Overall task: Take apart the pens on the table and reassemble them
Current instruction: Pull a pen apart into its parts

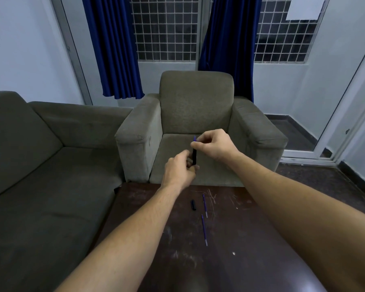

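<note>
Probably light, stiff and slick: black pen barrel (194,156) upright above counter (251,218), left hand (180,172) pinching its base at 6 o'clock, right hand (212,144) nipping blue refill (194,138) at 12.

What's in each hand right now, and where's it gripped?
Left hand holds the black pen barrel by its lower end; right hand pinches the blue refill sticking out the top.

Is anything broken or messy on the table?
Nothing looks broken. The table is scratched and has pale scuffs and specks. Two loose blue refills and a small black pen piece lie apart on it, which fits pens being taken apart. The left hand and right hand hold a black pen barrel.
</note>
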